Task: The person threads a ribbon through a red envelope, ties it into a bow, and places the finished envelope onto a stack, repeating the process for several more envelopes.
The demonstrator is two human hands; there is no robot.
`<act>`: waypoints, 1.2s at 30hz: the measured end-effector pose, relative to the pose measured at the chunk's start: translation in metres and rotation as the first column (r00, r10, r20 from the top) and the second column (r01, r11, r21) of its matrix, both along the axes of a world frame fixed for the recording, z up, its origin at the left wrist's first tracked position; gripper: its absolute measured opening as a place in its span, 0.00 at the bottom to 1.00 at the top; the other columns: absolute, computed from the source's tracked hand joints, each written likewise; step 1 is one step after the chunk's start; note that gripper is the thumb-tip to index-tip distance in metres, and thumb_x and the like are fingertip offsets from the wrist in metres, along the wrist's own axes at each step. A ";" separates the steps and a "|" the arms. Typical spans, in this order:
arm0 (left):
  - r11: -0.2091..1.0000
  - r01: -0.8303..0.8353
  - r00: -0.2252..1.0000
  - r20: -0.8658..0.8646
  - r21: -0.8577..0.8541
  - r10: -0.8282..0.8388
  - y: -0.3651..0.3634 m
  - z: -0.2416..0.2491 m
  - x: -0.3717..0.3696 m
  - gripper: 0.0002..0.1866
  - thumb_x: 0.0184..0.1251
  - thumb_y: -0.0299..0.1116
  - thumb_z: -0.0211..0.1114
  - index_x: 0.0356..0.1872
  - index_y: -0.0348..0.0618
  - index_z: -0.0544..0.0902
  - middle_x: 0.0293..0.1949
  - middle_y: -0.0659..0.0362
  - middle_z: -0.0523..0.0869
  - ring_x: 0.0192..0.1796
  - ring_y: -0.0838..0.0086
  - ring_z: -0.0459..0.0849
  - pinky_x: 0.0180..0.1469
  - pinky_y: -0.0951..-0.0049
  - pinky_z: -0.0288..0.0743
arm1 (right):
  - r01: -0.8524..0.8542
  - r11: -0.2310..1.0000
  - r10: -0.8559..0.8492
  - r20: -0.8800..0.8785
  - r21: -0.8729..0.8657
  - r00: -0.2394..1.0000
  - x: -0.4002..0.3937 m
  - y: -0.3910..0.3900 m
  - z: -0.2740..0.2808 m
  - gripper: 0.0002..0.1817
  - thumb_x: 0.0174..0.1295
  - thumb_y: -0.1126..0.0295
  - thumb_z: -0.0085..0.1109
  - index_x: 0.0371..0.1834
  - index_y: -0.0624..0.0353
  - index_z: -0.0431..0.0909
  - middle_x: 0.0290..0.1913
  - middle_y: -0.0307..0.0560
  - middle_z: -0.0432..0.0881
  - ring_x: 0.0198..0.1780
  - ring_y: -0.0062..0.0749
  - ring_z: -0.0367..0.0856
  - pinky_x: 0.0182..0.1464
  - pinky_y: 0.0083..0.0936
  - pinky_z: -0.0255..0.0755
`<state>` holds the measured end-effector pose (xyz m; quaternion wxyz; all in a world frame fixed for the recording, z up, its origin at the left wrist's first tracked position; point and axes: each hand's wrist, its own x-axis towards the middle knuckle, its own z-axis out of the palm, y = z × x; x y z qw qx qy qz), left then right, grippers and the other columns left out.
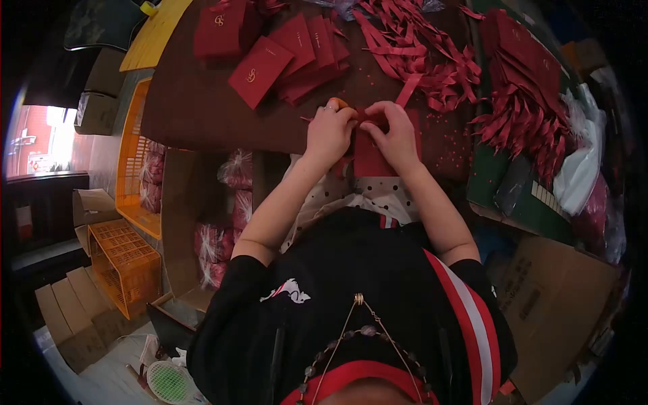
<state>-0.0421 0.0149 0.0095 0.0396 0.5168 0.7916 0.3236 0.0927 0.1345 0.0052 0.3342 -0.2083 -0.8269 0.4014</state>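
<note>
A flat dark-red paper piece [373, 160], a bag or an envelope, lies at the table's near edge in front of me. My left hand [331, 131] is at its top left, fingers pinched together. At its top right, my right hand [393, 135] has thumb and forefinger bent in toward the left hand. Between the fingertips there seems to be a red ribbon, mostly hidden by the fingers. A strip of red ribbon [408, 90] lies just beyond my right hand, leading to a loose heap of cut ribbons [432, 57].
Red printed packets [262, 71] lie stacked at the back left. More red packets with ribbon ends [523, 57] are piled on the right. Small red dots [453, 145] scatter the brown tabletop [196, 111]. Orange crates [125, 263] and a cardboard box [553, 304] stand around me.
</note>
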 end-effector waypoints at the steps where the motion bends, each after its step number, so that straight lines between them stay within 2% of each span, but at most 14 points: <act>1: 1.000 0.013 0.998 -0.066 -0.021 -0.014 0.000 -0.001 0.000 0.07 0.68 0.33 0.67 0.45 0.45 0.86 0.47 0.49 0.80 0.48 0.51 0.82 0.47 0.55 0.80 | -0.002 1.000 0.002 -0.001 0.001 1.000 0.002 -0.001 0.002 0.19 0.53 0.68 0.77 0.45 0.57 0.78 0.45 0.46 0.83 0.50 0.43 0.82 0.50 0.35 0.75; 3: 0.999 0.023 0.991 -0.130 -0.044 -0.029 -0.001 -0.005 -0.001 0.06 0.69 0.33 0.66 0.44 0.46 0.84 0.47 0.50 0.79 0.47 0.51 0.81 0.46 0.54 0.80 | 0.119 0.883 -0.164 0.060 0.453 0.985 0.008 -0.003 0.005 0.24 0.52 0.62 0.79 0.49 0.55 0.79 0.54 0.46 0.78 0.60 0.45 0.74 0.63 0.42 0.68; 6: 0.992 0.051 0.981 -0.178 -0.113 -0.071 -0.010 -0.008 -0.005 0.04 0.70 0.32 0.65 0.42 0.46 0.82 0.48 0.50 0.79 0.46 0.50 0.81 0.43 0.54 0.81 | 0.170 0.905 -0.232 0.117 0.390 0.966 0.010 -0.002 -0.004 0.29 0.50 0.57 0.80 0.54 0.52 0.78 0.58 0.45 0.74 0.64 0.49 0.67 0.65 0.48 0.62; 11: 0.967 -0.245 0.949 -0.223 -0.072 0.224 -0.053 -0.002 -0.044 0.03 0.73 0.31 0.63 0.42 0.46 0.82 0.48 0.49 0.80 0.47 0.49 0.81 0.45 0.52 0.78 | 0.227 0.886 -0.293 0.109 0.405 0.950 0.013 0.007 -0.008 0.32 0.49 0.54 0.80 0.56 0.53 0.77 0.58 0.48 0.73 0.62 0.51 0.68 0.64 0.47 0.64; 14: 0.949 -0.316 0.910 -0.280 0.006 0.305 -0.079 0.009 -0.049 0.06 0.73 0.33 0.63 0.45 0.46 0.81 0.47 0.50 0.80 0.44 0.49 0.81 0.42 0.52 0.78 | 0.232 0.887 -0.302 0.122 0.398 0.946 0.014 0.008 -0.012 0.32 0.49 0.54 0.80 0.55 0.54 0.79 0.57 0.47 0.75 0.62 0.51 0.69 0.65 0.45 0.65; 17: 0.913 -0.406 0.877 -0.267 0.035 0.400 -0.078 0.009 -0.034 0.17 0.71 0.37 0.67 0.60 0.53 0.82 0.52 0.48 0.81 0.50 0.50 0.81 0.49 0.52 0.76 | 0.208 0.900 -0.284 0.152 0.383 0.947 0.013 0.010 -0.013 0.35 0.48 0.52 0.80 0.57 0.54 0.77 0.59 0.48 0.74 0.63 0.50 0.67 0.66 0.46 0.63; 18: 0.934 -0.324 0.889 -0.288 0.150 0.355 -0.074 0.012 -0.023 0.24 0.70 0.40 0.69 0.66 0.53 0.79 0.54 0.48 0.81 0.50 0.49 0.81 0.52 0.51 0.75 | 0.205 0.903 -0.282 0.159 0.378 0.946 0.014 0.011 -0.008 0.35 0.49 0.52 0.80 0.58 0.54 0.77 0.57 0.49 0.77 0.61 0.50 0.70 0.64 0.46 0.65; 20: 0.984 -0.092 0.980 -0.161 0.152 0.116 -0.063 0.019 0.008 0.24 0.69 0.43 0.70 0.64 0.51 0.80 0.56 0.48 0.81 0.49 0.48 0.80 0.53 0.53 0.75 | 0.204 0.901 -0.284 0.167 0.383 0.944 0.015 0.015 0.000 0.35 0.50 0.51 0.80 0.58 0.55 0.77 0.55 0.49 0.79 0.59 0.50 0.73 0.63 0.45 0.68; 22: 0.984 0.099 0.969 -0.241 0.150 -0.061 -0.049 0.016 0.031 0.25 0.67 0.47 0.71 0.62 0.50 0.83 0.59 0.48 0.81 0.48 0.49 0.80 0.54 0.56 0.75 | 0.217 0.973 -0.228 0.191 0.076 0.955 0.011 0.025 0.007 0.35 0.55 0.49 0.77 0.59 0.58 0.75 0.50 0.51 0.85 0.53 0.52 0.80 0.57 0.44 0.73; 23: 0.991 0.117 0.965 -0.244 0.066 -0.097 -0.046 0.010 0.037 0.25 0.66 0.49 0.72 0.61 0.50 0.84 0.61 0.49 0.80 0.48 0.50 0.81 0.54 0.57 0.75 | 0.268 0.951 -0.296 0.206 0.154 0.933 0.006 0.032 0.003 0.34 0.62 0.44 0.70 0.58 0.60 0.73 0.41 0.52 0.87 0.45 0.52 0.85 0.49 0.45 0.77; 26: 0.992 0.122 0.973 -0.192 -0.045 -0.128 -0.041 -0.003 0.041 0.27 0.64 0.53 0.73 0.60 0.51 0.85 0.63 0.50 0.80 0.47 0.52 0.82 0.55 0.57 0.75 | 0.360 0.922 -0.386 0.407 0.142 0.828 -0.006 0.040 0.025 0.34 0.64 0.40 0.67 0.56 0.60 0.73 0.36 0.50 0.88 0.40 0.51 0.88 0.45 0.47 0.79; 27: 0.990 0.130 0.969 -0.205 -0.049 -0.137 -0.041 -0.001 0.038 0.27 0.63 0.52 0.73 0.60 0.51 0.85 0.64 0.50 0.80 0.48 0.51 0.82 0.55 0.57 0.75 | 0.374 0.906 -0.421 0.345 0.198 0.839 -0.008 0.045 0.025 0.33 0.65 0.40 0.65 0.55 0.59 0.73 0.32 0.50 0.88 0.36 0.52 0.88 0.41 0.48 0.79; 30: 0.989 0.135 0.964 -0.222 -0.055 -0.144 -0.042 0.002 0.028 0.26 0.64 0.51 0.73 0.60 0.51 0.85 0.63 0.51 0.81 0.48 0.51 0.82 0.55 0.56 0.75 | 0.452 0.837 -0.546 0.403 0.310 0.735 -0.005 0.061 0.025 0.24 0.68 0.43 0.61 0.49 0.53 0.80 0.32 0.54 0.88 0.40 0.54 0.89 0.42 0.49 0.79; 36: 0.985 0.150 0.951 -0.258 -0.089 -0.168 -0.033 -0.004 0.006 0.24 0.66 0.47 0.71 0.61 0.52 0.84 0.64 0.51 0.82 0.47 0.50 0.83 0.54 0.54 0.74 | 0.383 0.870 -0.487 0.422 0.310 0.765 0.013 0.070 0.009 0.17 0.66 0.48 0.66 0.44 0.47 0.87 0.36 0.52 0.89 0.41 0.54 0.88 0.44 0.49 0.79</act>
